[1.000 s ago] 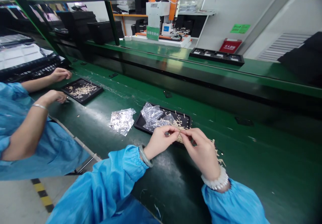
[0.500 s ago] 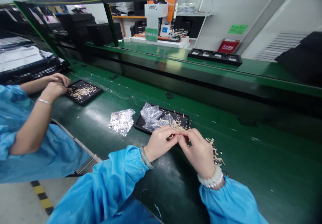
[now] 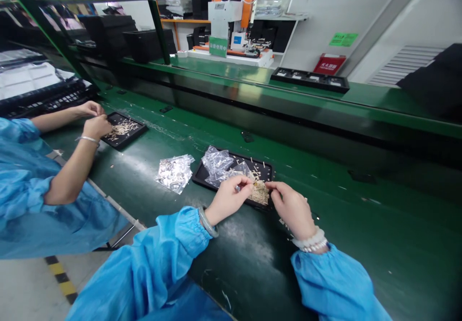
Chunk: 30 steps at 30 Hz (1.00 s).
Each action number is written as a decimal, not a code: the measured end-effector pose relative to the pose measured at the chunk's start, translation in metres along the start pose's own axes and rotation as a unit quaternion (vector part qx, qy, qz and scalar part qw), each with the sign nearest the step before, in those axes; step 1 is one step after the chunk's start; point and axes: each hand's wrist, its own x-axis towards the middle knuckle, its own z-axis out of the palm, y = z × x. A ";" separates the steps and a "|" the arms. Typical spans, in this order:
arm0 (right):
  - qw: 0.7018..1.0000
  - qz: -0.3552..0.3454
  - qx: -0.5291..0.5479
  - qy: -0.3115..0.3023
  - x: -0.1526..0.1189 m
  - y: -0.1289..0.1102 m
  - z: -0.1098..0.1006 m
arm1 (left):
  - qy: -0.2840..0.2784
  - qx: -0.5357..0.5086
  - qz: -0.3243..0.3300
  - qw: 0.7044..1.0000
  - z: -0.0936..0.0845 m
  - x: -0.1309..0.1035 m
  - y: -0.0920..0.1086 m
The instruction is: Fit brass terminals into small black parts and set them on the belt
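Note:
My left hand (image 3: 231,197) is over the near edge of a black tray (image 3: 199,176), its thumb and forefinger pinched; whatever sits between them is too small to name. To its right, my right hand (image 3: 293,211) is curled at the tray's right end, fingertips drawn together, with any held piece hidden. A heap of small beige strips (image 3: 259,193) lies in the tray between my hands. Clear plastic bags (image 3: 217,162) fill the tray's left part. More small pieces (image 3: 284,224) lie on the bench, partly covered by my right hand.
A clear bag of small parts (image 3: 175,173) lies left of my tray. Farther left, a co-worker's hands (image 3: 96,121) are at another black tray (image 3: 126,140) of beige strips. A raised green shelf (image 3: 249,75) runs behind the bench, carrying a long black tray (image 3: 309,81).
My hands, which met at the fingertips, have moved apart, the right one going right. The beige heap shows between them. The co-worker's hands have shifted slightly right.

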 end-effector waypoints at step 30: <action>0.974 -0.081 0.211 0.012 -0.105 0.032 -0.036 | -0.247 0.673 0.130 0.685 -0.023 0.189 0.021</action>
